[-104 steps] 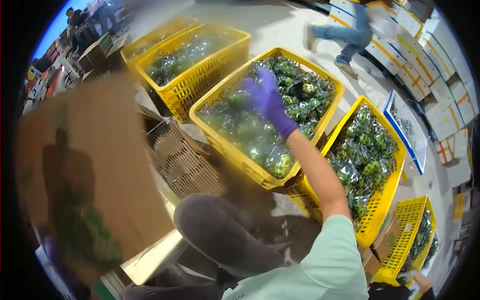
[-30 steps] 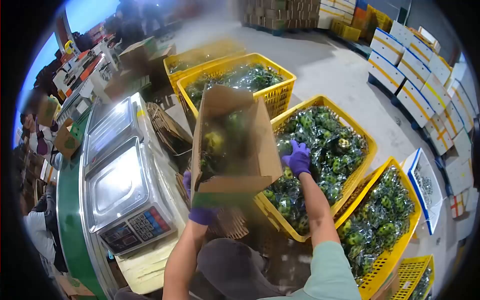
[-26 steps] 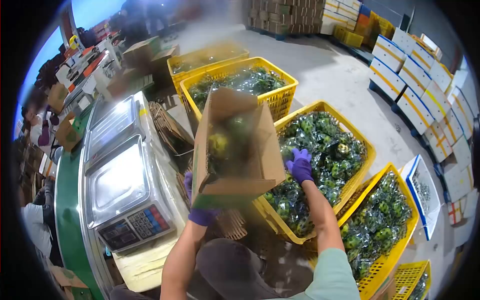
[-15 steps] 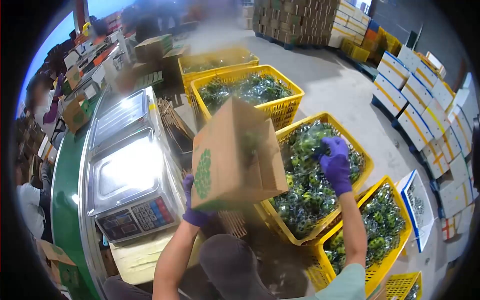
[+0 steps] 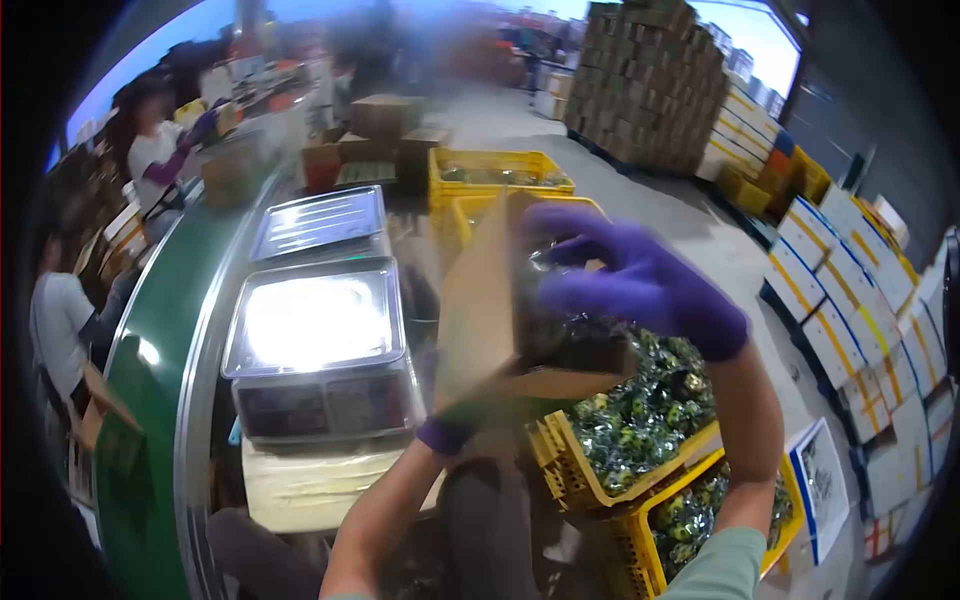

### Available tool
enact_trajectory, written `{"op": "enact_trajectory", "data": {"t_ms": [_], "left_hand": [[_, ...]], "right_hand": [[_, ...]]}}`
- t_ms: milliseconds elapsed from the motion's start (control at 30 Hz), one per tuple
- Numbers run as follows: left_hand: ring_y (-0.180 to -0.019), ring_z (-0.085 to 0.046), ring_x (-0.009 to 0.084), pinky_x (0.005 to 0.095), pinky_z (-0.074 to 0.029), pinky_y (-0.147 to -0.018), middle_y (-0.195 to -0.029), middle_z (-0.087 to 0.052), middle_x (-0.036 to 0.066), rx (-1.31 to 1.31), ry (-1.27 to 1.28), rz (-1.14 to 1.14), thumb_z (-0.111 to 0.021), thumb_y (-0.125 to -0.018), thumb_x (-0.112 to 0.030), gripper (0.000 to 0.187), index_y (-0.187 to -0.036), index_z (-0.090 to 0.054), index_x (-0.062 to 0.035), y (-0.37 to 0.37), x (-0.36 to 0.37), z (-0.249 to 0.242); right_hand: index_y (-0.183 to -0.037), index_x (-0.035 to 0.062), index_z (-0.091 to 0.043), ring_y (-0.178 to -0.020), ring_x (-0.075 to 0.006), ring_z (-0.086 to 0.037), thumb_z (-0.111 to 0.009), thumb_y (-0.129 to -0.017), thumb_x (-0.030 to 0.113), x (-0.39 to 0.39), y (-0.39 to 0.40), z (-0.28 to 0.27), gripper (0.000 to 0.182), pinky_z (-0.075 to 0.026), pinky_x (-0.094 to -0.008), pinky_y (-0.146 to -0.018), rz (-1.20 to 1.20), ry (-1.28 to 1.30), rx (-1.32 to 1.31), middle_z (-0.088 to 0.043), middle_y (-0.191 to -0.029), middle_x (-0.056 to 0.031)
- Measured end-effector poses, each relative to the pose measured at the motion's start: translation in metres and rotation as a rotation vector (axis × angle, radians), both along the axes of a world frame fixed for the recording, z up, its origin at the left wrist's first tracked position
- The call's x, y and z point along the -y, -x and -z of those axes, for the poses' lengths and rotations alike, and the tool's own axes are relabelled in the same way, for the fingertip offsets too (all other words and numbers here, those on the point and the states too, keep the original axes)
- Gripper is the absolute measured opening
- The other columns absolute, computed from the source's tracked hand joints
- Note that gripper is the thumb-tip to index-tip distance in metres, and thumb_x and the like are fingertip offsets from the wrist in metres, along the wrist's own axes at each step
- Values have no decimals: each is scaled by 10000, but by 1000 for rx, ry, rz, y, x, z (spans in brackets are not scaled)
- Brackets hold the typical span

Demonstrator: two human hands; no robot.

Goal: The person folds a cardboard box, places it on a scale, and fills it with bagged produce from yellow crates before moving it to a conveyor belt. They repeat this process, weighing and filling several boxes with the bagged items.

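An open cardboard box is tilted in the air at the centre, blurred by motion. My left hand, in a purple glove, supports it from its lower left; most of the fingers are hidden behind the box. Over the box's opening is my right hand, purple-gloved, its fingers spread and partly reaching inside. Dark, shiny plastic-wrapped contents show beneath those fingers. Below and right of the box stands a yellow crate holding clear bags of green produce.
Left of the box are scales with a bright metal tray, beside a green conveyor. Another yellow crate stands at the lower right. Two people work beyond the conveyor. Stacked white boxes line the right side.
My right hand has moved from the produce crate up and left to the box opening, and its fingers have spread. The box appears farther right and more upright, and the camera view has shifted.
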State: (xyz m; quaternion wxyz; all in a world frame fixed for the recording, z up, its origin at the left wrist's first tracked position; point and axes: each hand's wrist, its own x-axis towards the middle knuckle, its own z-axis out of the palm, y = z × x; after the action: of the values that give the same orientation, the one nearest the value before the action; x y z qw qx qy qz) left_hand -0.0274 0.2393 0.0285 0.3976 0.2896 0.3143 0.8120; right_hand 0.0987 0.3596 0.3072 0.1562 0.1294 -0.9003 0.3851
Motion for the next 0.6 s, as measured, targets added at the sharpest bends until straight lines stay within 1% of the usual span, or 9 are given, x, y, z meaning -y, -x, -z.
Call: {"op": "enact_trajectory", "data": {"t_ms": [33,100,167,200,300,367,400,433,600], "left_hand": [[-1118,-570,348,555,-437,-968,-1252,-569,165,-216,128,-121,-499,-835,-609,723,-1341,-472,-93,3,9,-12],[-1148,-549,332,524,-438,-975,-1284,-534,163,-405,226,-275,-552,-831,-477,697,-1377,-412,-67,10,28,-30],[-1132,-561,281,430,-477,-958,-1274,-526,136,165,-161,-133,-616,-855,-210,612,-1384,-374,-22,27,45,-48],[-1124,-567,256,383,-497,-950,-1270,-522,122,293,-276,-136,-648,-866,-77,603,-1388,-355,0,34,55,-53],[-1180,-516,323,479,-470,-961,-1306,-471,187,-757,-297,-1031,-604,-859,-370,661,-1370,-362,-28,87,78,-39],[-1198,-499,346,511,-461,-965,-1318,-454,209,-1139,-279,-1316,-589,-856,-467,703,-1363,-364,-37,109,103,-64],[-1156,-529,330,485,-476,-947,-1268,-488,206,-598,-133,-870,-596,-870,-413,621,-1319,-406,-28,122,125,-77],[-1112,-556,317,462,-486,-935,-1220,-521,199,-527,63,-657,-601,-880,-374,559,-1283,-442,-20,144,149,-77],[-1039,-625,286,423,-505,-923,-1103,-629,155,-779,357,-318,-601,-905,-293,374,-1162,-555,-25,168,243,-88]], "right_hand": [[-1313,6,-475,-1014,-144,-586,-723,-817,261,15,-9,-19,610,-472,-297,-856,201,215,156,-619,-1120,-76],[-1275,-17,-506,-943,-158,-617,-743,-790,299,44,-9,-26,625,-482,-296,-825,294,-20,-12,-652,-1046,-83],[-1223,-31,-542,-895,-153,-616,-747,-777,344,92,6,-29,617,-490,-302,-808,279,-379,174,-659,-962,-81],[-1107,-44,-588,-850,-180,-617,-735,-784,350,99,19,-15,530,-493,-323,-796,330,-609,-140,-650,-899,-122],[-1006,-32,-578,-826,-323,-637,-708,-794,280,101,78,-26,399,-490,-397,-760,180,-334,-74,-625,-861,-192],[-980,-13,-571,-844,-343,-634,-695,-791,239,109,116,-30,339,-492,-421,-750,140,-451,-218,-619,-865,-199],[-954,6,-563,-862,-363,-630,-683,-787,197,111,133,-26,280,-494,-445,-739,118,-567,-360,-614,-868,-206],[-954,6,-563,-862,-363,-630,-683,-787,197,112,151,-18,280,-494,-445,-739,107,-568,-376,-614,-868,-206],[-898,67,-544,-813,-322,-617,-668,-737,138,124,225,70,215,-481,-424,-728,51,-720,-515,-599,-846,-143]]}}
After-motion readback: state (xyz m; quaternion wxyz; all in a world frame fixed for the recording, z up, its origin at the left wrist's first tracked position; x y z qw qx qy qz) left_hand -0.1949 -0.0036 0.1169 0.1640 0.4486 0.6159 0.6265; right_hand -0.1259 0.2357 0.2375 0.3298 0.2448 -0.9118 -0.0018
